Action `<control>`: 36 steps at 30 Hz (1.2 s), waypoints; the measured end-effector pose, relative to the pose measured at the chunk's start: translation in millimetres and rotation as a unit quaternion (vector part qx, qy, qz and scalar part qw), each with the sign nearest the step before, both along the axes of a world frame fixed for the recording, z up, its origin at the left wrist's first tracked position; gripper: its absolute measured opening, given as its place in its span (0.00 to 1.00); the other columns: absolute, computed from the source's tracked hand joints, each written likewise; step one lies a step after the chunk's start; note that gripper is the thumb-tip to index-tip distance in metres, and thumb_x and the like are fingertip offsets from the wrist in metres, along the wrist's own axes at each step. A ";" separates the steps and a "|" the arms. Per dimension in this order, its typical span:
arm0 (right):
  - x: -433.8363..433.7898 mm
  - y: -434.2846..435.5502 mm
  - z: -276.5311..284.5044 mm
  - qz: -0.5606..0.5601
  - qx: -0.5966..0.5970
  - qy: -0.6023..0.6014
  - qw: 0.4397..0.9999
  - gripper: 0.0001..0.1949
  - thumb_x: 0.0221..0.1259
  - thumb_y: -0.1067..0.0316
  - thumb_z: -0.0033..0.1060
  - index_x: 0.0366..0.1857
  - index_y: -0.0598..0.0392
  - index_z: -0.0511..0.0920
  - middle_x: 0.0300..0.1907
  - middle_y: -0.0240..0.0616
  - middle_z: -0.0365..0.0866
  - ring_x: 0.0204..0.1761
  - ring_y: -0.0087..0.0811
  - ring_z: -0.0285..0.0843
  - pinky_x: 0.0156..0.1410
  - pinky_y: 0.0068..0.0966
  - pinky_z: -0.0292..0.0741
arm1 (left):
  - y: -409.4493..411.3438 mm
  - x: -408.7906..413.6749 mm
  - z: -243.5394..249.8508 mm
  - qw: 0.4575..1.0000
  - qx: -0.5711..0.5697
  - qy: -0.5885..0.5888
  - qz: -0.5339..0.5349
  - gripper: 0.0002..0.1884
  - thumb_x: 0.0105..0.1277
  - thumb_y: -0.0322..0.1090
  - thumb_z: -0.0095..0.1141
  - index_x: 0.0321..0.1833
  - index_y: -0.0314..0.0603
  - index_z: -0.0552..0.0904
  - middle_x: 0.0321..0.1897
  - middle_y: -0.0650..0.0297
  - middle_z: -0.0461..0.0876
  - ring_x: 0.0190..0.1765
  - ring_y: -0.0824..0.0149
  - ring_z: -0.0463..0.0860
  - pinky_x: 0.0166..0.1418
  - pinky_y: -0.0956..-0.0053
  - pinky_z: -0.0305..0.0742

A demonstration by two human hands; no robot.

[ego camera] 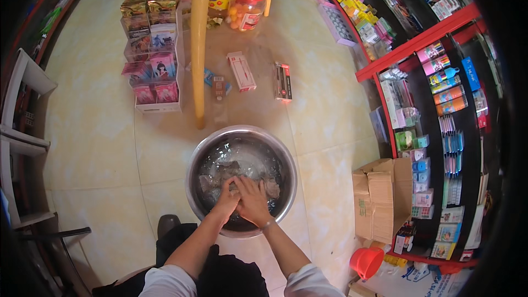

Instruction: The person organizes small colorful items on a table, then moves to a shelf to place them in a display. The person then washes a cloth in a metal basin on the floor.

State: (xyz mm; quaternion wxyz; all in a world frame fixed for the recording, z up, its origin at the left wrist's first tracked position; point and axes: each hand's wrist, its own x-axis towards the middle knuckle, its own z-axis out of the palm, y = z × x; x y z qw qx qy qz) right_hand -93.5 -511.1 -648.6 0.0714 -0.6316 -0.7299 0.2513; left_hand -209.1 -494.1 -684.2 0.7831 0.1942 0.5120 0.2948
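Observation:
A round stainless steel basin [291, 161] with water in it stands on the tiled floor before me. A soaked greyish-brown cloth [228, 168] lies crumpled in the water, and a bunched part of it [272, 188] shows right of my hands. My left hand [227, 199] and my right hand [251, 200] are together over the middle of the basin, on the cloth, fingers bent and fingertips close to each other. What lies beneath the fingers is hidden, so a firm hold cannot be made out.
Beyond the basin are a yellow pole [199, 49], a display rack of packets [159, 107], small boxes [242, 72] and a plastic jar [246, 12]. Red-framed shelves [416, 41], a cardboard box [373, 202] and a red plastic container [367, 262] stand at the right.

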 end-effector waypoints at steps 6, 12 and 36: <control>2.1 -4.1 -45.2 0.071 0.112 -0.205 0.970 0.35 0.54 0.64 0.62 0.71 0.45 0.65 0.64 0.48 0.70 0.64 0.48 0.67 0.70 0.50 0.59 | -0.7 -9.6 -17.4 0.964 0.019 0.265 -0.026 0.31 0.65 0.28 0.56 0.72 0.49 0.63 0.54 0.48 0.76 0.56 0.58 0.77 0.63 0.69 0.70; -0.2 23.7 -18.9 -0.149 -0.176 0.209 0.950 0.21 0.56 0.76 0.57 0.57 0.54 0.77 0.54 0.43 0.80 0.53 0.33 0.78 0.62 0.33 0.70 | 12.7 -12.2 1.7 0.953 -0.005 0.285 0.100 0.33 0.67 0.41 0.59 0.74 0.56 0.63 0.65 0.46 0.65 0.64 0.52 0.71 0.65 0.62 0.70; -7.2 34.1 -1.5 -0.189 0.026 -0.004 0.982 0.12 0.69 0.57 0.50 0.35 0.55 0.75 0.37 0.48 0.83 0.36 0.53 0.82 0.42 0.46 0.77 | 9.8 3.9 15.3 0.950 -0.175 -0.218 0.137 0.22 0.73 0.53 0.51 0.56 0.41 0.77 0.50 0.58 0.82 0.52 0.59 0.82 0.60 0.61 0.77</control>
